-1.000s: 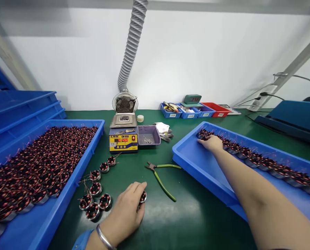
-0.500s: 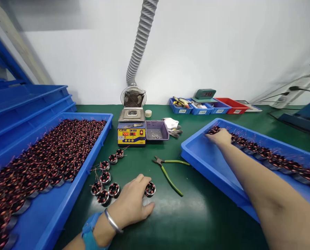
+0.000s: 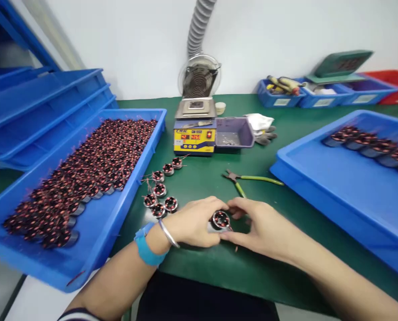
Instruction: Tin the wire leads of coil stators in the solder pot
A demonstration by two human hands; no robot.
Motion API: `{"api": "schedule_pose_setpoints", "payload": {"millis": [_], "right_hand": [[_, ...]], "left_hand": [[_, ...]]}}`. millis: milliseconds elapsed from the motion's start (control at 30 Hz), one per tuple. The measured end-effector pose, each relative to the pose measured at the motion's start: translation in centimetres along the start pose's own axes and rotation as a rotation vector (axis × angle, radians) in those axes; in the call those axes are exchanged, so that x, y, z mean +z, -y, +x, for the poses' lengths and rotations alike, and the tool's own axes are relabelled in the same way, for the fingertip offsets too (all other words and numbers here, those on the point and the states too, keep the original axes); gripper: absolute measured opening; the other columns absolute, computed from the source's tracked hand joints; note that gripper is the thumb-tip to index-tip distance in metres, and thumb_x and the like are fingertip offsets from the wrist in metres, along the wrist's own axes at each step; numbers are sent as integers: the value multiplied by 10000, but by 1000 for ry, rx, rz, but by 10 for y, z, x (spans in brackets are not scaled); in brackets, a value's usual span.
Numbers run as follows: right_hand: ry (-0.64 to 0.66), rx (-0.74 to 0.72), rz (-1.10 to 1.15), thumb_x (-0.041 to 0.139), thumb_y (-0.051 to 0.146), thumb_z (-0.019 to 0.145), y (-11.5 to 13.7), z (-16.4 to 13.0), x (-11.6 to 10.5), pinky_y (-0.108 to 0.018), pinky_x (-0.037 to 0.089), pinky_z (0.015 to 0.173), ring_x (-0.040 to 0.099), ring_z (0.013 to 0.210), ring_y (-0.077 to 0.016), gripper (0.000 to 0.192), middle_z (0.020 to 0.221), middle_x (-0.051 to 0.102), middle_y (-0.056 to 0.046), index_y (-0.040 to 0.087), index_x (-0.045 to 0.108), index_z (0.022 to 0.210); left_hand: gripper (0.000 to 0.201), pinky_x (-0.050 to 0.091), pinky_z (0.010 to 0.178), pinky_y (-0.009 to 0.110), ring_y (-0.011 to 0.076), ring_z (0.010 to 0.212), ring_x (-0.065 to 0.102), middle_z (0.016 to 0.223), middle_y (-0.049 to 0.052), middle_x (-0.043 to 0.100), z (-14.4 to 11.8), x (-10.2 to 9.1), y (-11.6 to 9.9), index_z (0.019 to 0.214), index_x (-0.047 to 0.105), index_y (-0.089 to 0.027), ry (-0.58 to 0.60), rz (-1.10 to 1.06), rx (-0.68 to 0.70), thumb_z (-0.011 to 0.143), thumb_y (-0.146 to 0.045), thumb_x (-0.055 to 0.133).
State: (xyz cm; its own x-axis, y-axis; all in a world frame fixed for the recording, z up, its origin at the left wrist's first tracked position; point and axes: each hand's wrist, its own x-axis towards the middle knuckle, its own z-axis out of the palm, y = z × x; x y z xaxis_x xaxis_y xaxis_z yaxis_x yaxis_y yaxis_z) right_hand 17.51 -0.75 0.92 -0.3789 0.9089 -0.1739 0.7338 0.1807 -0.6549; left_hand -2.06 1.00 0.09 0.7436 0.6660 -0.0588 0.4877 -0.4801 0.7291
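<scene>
The right hand (image 3: 262, 227) has left the blue tray (image 3: 339, 178) at two o'clock, joining the left hand (image 3: 195, 223). Green-handled pliers (image 3: 259, 179) lie at one, loose rings (image 3: 159, 190) at ten. The silver-rimmed, reddish-wound ring (image 3: 221, 220) sits between the hands; left fingers clasp it, right fingers bracket it, pinching or not I cannot tell.

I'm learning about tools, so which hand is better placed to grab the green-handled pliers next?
Probably the right hand: it's closest to the green-handled pliers, hiding part of one handle. The left hand is farther off, across the small coil.
</scene>
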Motion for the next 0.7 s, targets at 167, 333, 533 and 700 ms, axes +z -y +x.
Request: {"api": "schedule_pose_setpoints", "payload": {"millis": [167,333,533,700], "right_hand": [[134,30,386,688,319,766,-16,5,6,-215,433,493,570,499,-111,215,586,612,19,146,619,874],[72,7,382,652,214,797,-24,6,-8,-189,375,515,487,516,-72,132,569,589,30,142,654,686],[-119,50,392,523,319,914,-42,2,-39,-186,377,486,476,471,-65,317,572,579,13,142,580,657],[-15,-17,350,674,374,826,-30,1,-22,-196,409,475,544,457,-94,281,531,594,12,137,651,677]], "left_hand": [[211,440,719,309,195,810,580,913,46,613,8,14,0,986,614,-191,-139,111,-110,808,-298,579],[165,386,654,286,160,691,536,790,5,557,8,18,2,820,562,-202,-193,230,-154,824,-367,560],[385,293,571,275,143,571,435,598,-40,461,9,22,3,646,387,-215,-243,386,-355,743,-512,614],[482,313,557,267,145,573,435,616,-46,470,11,19,1,733,473,-214,-224,262,-381,655,-655,652]]}}
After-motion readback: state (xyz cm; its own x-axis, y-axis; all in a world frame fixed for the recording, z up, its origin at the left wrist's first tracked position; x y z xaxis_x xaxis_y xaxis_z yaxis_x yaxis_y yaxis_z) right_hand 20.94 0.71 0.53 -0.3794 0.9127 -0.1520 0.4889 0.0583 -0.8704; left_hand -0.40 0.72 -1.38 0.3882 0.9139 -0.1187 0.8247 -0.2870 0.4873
